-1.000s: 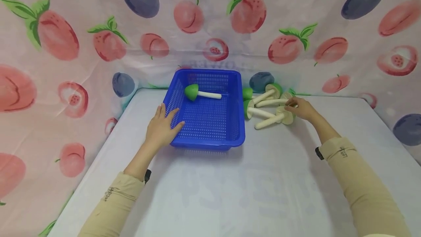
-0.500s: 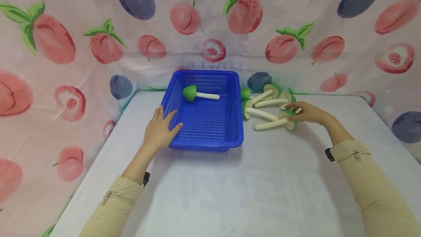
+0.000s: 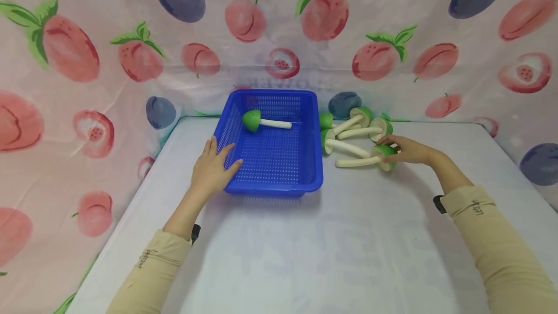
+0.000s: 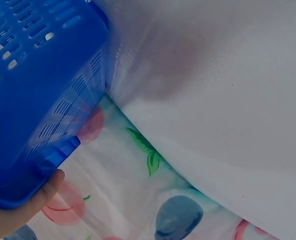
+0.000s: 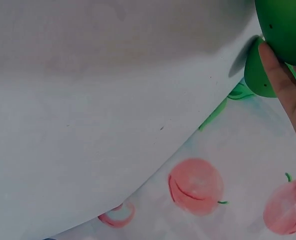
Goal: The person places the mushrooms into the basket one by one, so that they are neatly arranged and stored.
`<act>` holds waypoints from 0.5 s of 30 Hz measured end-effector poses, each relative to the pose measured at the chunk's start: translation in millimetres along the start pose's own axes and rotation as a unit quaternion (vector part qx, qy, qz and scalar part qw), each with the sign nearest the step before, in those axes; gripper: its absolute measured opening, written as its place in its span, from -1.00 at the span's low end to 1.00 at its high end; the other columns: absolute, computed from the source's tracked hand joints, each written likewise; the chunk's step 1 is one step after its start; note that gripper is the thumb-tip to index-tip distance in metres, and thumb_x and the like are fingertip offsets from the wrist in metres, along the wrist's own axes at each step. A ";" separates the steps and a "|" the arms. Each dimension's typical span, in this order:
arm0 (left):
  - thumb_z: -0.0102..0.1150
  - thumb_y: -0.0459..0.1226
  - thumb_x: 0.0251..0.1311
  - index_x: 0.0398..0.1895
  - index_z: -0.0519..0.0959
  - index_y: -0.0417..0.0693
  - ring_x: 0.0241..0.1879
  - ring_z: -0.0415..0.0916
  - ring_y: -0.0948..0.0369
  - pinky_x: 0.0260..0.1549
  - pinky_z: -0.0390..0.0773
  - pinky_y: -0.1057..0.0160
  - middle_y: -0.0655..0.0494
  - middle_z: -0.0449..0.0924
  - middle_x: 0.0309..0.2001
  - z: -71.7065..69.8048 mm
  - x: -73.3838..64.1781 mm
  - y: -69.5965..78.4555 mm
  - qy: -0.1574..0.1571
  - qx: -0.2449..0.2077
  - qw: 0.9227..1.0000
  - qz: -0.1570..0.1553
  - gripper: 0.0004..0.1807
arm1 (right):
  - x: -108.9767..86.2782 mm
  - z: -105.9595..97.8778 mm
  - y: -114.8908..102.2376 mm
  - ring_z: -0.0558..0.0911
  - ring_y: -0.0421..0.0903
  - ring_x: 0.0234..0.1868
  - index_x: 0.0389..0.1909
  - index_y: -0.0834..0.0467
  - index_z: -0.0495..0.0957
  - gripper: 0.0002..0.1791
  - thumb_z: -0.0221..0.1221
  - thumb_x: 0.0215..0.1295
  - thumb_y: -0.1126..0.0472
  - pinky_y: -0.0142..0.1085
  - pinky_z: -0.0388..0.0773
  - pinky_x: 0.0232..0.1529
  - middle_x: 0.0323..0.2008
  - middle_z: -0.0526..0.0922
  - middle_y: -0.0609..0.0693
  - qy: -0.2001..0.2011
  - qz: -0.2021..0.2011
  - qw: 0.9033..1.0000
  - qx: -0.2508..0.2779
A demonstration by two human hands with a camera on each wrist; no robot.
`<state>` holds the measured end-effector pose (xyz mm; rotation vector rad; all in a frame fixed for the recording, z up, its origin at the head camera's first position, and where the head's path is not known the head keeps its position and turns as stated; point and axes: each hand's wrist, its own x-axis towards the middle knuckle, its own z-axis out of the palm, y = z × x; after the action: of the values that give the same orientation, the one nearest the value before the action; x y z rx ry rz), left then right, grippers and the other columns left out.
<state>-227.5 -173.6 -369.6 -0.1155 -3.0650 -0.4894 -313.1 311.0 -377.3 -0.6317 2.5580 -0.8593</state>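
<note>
My left hand [image 3: 211,171] rests on the left rim of a blue perforated plastic basket [image 3: 318,159], its fingers spread. A toy mushroom [image 3: 251,120] with a green cap and white stem lies inside near the back. In the left wrist view, a finger [image 4: 52,185] touches the basket's edge. To the right of the basket, my right hand [image 3: 407,150] pinches the green cap of a toy mushroom [image 3: 357,162] whose stem points left. Several other mushrooms [image 3: 348,148] lie in a loose pile behind it. In the right wrist view, a green cap [image 5: 285,30] fills the top corner.
A white cloth-covered table [image 3: 279,251] stretches in front of the basket and mushrooms. Behind and to the sides hangs a fruit-print cloth [image 3: 287,23], which meets the table's back edge.
My right hand has shifted right and slightly down, and the mushroom it pinches has turned, its cap moving right. The left hand and basket stay nearly still.
</note>
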 end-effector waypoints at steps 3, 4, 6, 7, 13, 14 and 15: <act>-0.15 0.12 0.32 0.41 0.19 -0.04 0.47 -0.32 -0.20 0.30 0.05 -0.29 -0.38 -0.23 0.46 -0.6 -1.0 0.0 -0.005 0.000 1.000 -0.004 -0.31 | -2.0 2.0 -2.0 0.32 0.28 0.23 0.26 0.36 0.26 -0.42 0.15 0.28 0.21 0.18 0.27 0.19 0.20 0.34 0.37 -0.002 0.001 1.000 -0.010; -0.15 0.11 0.32 0.41 0.19 -0.04 0.47 -0.32 -0.21 0.30 0.05 -0.30 -0.38 -0.23 0.46 -0.5 -1.2 -0.2 -0.006 0.001 1.000 -0.005 -0.31 | -2.8 2.4 -2.8 0.31 0.28 0.23 0.27 0.36 0.25 -0.41 0.15 0.28 0.20 0.18 0.28 0.18 0.21 0.33 0.37 0.000 0.001 1.000 -0.011; -0.15 0.12 0.32 0.41 0.19 -0.04 0.47 -0.33 -0.21 0.30 0.05 -0.30 -0.37 -0.24 0.46 -0.4 -1.4 -0.4 -0.006 0.000 1.000 -0.006 -0.31 | -4.5 2.8 -4.0 0.28 0.29 0.25 0.29 0.35 0.24 -0.40 0.13 0.29 0.19 0.19 0.26 0.18 0.24 0.28 0.37 0.004 0.001 1.000 -0.009; -0.15 0.11 0.32 0.41 0.19 -0.04 0.47 -0.32 -0.21 0.30 0.04 -0.30 -0.38 -0.24 0.46 -0.4 -1.3 -0.4 -0.006 -0.001 1.000 -0.006 -0.31 | -5.2 2.7 -4.4 0.26 0.29 0.26 0.29 0.34 0.23 -0.40 0.13 0.29 0.19 0.19 0.26 0.18 0.24 0.26 0.37 0.007 0.001 1.000 -0.009; -0.15 0.12 0.32 0.41 0.19 -0.04 0.47 -0.33 -0.21 0.30 0.05 -0.30 -0.37 -0.24 0.46 -0.7 -0.3 0.0 -0.006 0.000 1.000 -0.004 -0.31 | -7.9 -1.6 -11.7 0.29 0.11 0.04 0.30 0.30 0.24 -0.40 0.14 0.28 0.22 -0.09 0.31 -0.05 0.10 0.29 0.32 0.022 -0.009 0.999 -0.023; -0.15 0.12 0.32 0.41 0.19 -0.04 0.47 -0.33 -0.21 0.29 0.05 -0.30 -0.37 -0.24 0.46 -1.1 0.0 0.0 -0.004 0.000 1.000 -0.003 -0.31 | -8.0 -2.7 -13.8 0.28 0.06 -0.02 0.30 0.30 0.25 -0.41 0.14 0.27 0.23 -0.14 0.29 -0.11 0.04 0.31 0.30 0.024 -0.010 0.999 -0.026; -0.15 0.12 0.32 0.41 0.20 -0.03 0.47 -0.32 -0.21 0.29 0.06 -0.31 -0.37 -0.24 0.46 -1.5 0.3 -0.2 -0.002 0.000 1.000 -0.002 -0.31 | -8.1 -3.8 -16.1 0.27 0.03 -0.07 0.28 0.29 0.27 -0.42 0.15 0.26 0.22 -0.17 0.28 -0.14 0.00 0.32 0.27 0.027 -0.009 0.999 -0.030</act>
<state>-227.7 -174.3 -368.2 -0.1107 -3.0700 -0.4893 -303.5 305.5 -362.7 -0.6587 2.6388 -0.8186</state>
